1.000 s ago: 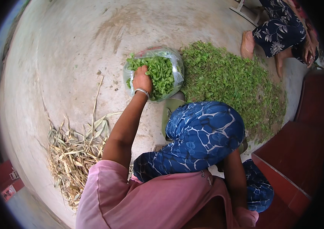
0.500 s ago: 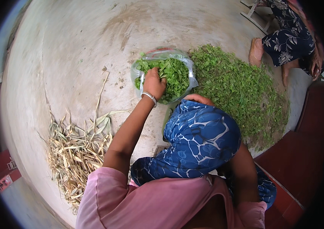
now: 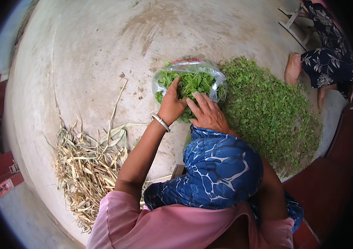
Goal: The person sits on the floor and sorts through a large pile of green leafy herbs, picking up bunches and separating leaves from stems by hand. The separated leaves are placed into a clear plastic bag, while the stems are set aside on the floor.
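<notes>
A clear plastic bag (image 3: 219, 79) with red print on its far rim stands on the ground in front of me, filled with leafy green stems (image 3: 199, 81). My left hand (image 3: 171, 106), a silver bangle at its wrist, rests on the greens at the bag's near left, its thumb and visible finger apart. Over the near right side of the bag lies my right hand (image 3: 210, 114), fingers spread and touching the greens. The two hands almost meet at the thumb and fingertips. Their palms are hidden.
Loose greens (image 3: 268, 112) cover the ground right of the bag. Dry stalks and husks (image 3: 93, 162) are heaped at the left. At the upper right sits another person in dark floral clothing (image 3: 328, 62), beside a wooden stool (image 3: 295, 27). My knee in blue patterned cloth (image 3: 226, 162) is just below the bag.
My right hand has come up from beside my knee onto the bag's greens. The left hand's finger has straightened on the greens. The whole view has shifted slightly.
</notes>
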`<move>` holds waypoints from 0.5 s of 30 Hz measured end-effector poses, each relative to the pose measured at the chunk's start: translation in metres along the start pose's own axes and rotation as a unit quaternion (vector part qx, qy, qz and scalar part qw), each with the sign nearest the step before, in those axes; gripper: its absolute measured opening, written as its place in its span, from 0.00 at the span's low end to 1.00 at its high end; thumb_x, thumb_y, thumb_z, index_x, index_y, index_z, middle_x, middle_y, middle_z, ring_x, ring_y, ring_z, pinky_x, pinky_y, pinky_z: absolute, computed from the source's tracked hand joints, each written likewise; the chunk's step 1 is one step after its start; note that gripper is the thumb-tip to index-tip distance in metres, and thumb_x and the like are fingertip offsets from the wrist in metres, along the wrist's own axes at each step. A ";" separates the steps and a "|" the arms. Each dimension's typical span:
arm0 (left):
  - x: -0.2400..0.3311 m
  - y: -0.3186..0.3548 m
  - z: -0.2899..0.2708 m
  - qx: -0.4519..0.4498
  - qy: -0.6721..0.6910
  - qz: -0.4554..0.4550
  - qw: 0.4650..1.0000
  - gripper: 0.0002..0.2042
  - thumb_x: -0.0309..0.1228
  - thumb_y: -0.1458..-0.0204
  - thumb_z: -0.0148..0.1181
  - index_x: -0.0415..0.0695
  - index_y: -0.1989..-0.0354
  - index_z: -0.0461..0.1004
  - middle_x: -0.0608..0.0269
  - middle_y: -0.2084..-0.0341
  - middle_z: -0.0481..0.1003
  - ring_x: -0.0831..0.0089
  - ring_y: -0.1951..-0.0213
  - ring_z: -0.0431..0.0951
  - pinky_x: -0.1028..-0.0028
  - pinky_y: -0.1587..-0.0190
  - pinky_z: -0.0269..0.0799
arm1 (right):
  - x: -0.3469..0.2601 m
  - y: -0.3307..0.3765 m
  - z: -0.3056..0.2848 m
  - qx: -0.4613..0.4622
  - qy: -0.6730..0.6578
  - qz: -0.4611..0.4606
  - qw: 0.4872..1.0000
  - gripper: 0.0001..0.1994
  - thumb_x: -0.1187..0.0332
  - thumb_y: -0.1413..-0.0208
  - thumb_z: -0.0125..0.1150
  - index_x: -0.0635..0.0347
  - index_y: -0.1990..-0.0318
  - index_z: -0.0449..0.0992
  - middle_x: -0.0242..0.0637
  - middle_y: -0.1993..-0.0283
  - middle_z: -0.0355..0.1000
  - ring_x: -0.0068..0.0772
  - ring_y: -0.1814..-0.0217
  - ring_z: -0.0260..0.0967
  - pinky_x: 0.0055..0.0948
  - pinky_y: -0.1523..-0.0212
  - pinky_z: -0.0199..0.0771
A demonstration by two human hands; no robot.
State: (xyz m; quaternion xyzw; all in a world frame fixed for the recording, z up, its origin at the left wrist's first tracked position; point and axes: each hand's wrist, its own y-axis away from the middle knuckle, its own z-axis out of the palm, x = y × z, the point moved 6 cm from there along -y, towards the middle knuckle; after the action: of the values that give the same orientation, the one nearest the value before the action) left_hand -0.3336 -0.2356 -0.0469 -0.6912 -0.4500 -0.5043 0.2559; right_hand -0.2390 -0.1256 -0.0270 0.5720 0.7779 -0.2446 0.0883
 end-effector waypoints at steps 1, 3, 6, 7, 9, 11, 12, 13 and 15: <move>0.002 -0.005 0.006 -0.013 0.066 -0.019 0.998 0.36 0.18 0.57 0.59 0.37 0.37 0.51 0.44 0.47 0.66 0.58 0.48 0.69 0.68 0.47 0.67 | 0.003 0.001 -0.007 -0.005 0.009 0.014 1.000 0.37 0.63 0.62 0.65 0.49 0.38 0.58 0.43 0.36 0.52 0.47 0.37 0.54 0.42 0.44 0.61; 0.002 -0.010 0.014 -0.035 0.185 -0.064 0.980 0.36 0.18 0.56 0.58 0.39 0.36 0.50 0.45 0.45 0.64 0.59 0.47 0.68 0.68 0.46 0.66 | 0.004 -0.002 -0.014 -0.010 0.014 0.037 0.999 0.38 0.61 0.61 0.66 0.49 0.38 0.58 0.42 0.35 0.52 0.47 0.37 0.53 0.41 0.43 0.60; 0.004 -0.009 0.011 -0.035 0.301 -0.140 0.943 0.34 0.20 0.53 0.52 0.42 0.34 0.48 0.49 0.40 0.58 0.64 0.43 0.62 0.71 0.43 0.60 | 0.006 -0.006 -0.006 0.010 0.015 0.057 0.998 0.38 0.58 0.61 0.66 0.47 0.39 0.59 0.40 0.35 0.52 0.48 0.36 0.51 0.43 0.42 0.57; 0.003 -0.010 0.012 -0.029 0.357 -0.168 0.919 0.34 0.20 0.52 0.51 0.42 0.34 0.48 0.51 0.40 0.57 0.64 0.42 0.61 0.72 0.42 0.59 | 0.007 -0.007 -0.001 0.006 0.035 0.056 0.998 0.37 0.57 0.60 0.66 0.46 0.39 0.60 0.40 0.35 0.52 0.48 0.36 0.51 0.44 0.41 0.56; 0.001 -0.013 0.012 -0.013 0.400 -0.168 0.901 0.32 0.24 0.51 0.49 0.41 0.34 0.48 0.52 0.40 0.57 0.64 0.42 0.61 0.71 0.41 0.57 | 0.007 -0.008 0.011 -0.003 0.072 0.051 0.996 0.36 0.55 0.60 0.66 0.45 0.39 0.61 0.40 0.35 0.52 0.48 0.35 0.50 0.45 0.41 0.54; -0.004 -0.013 0.010 0.001 0.423 -0.169 0.890 0.32 0.25 0.50 0.49 0.40 0.34 0.48 0.51 0.40 0.57 0.64 0.42 0.60 0.70 0.40 0.55 | 0.006 -0.012 0.021 -0.013 0.088 0.054 0.995 0.32 0.53 0.58 0.63 0.44 0.42 0.64 0.40 0.37 0.54 0.47 0.36 0.51 0.48 0.42 0.54; 0.002 -0.012 0.011 0.006 0.385 -0.177 0.906 0.32 0.27 0.49 0.50 0.41 0.34 0.48 0.49 0.39 0.56 0.63 0.40 0.59 0.69 0.39 0.53 | 0.007 -0.013 0.022 -0.018 0.101 0.055 0.993 0.30 0.54 0.57 0.62 0.44 0.43 0.65 0.40 0.37 0.55 0.47 0.37 0.51 0.48 0.42 0.54; 0.006 -0.011 0.012 0.004 0.357 -0.174 0.918 0.32 0.27 0.49 0.50 0.41 0.34 0.48 0.49 0.39 0.56 0.62 0.39 0.57 0.69 0.38 0.52 | 0.009 -0.015 0.023 -0.022 0.113 0.056 0.992 0.28 0.54 0.56 0.61 0.44 0.44 0.66 0.39 0.38 0.56 0.46 0.37 0.52 0.49 0.43 0.55; 0.012 -0.009 0.013 0.000 0.300 -0.168 0.939 0.32 0.28 0.48 0.51 0.41 0.34 0.48 0.48 0.38 0.55 0.61 0.37 0.55 0.68 0.37 0.50 | 0.011 -0.024 0.024 -0.024 0.132 0.074 0.988 0.25 0.55 0.54 0.59 0.44 0.45 0.68 0.38 0.40 0.58 0.45 0.38 0.53 0.49 0.44 0.55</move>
State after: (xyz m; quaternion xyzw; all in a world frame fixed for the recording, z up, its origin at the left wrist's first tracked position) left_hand -0.3347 -0.2162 -0.0417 -0.4227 -0.4617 -0.7237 0.2904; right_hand -0.2685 -0.1333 -0.0454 0.6529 0.7440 -0.1411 0.0163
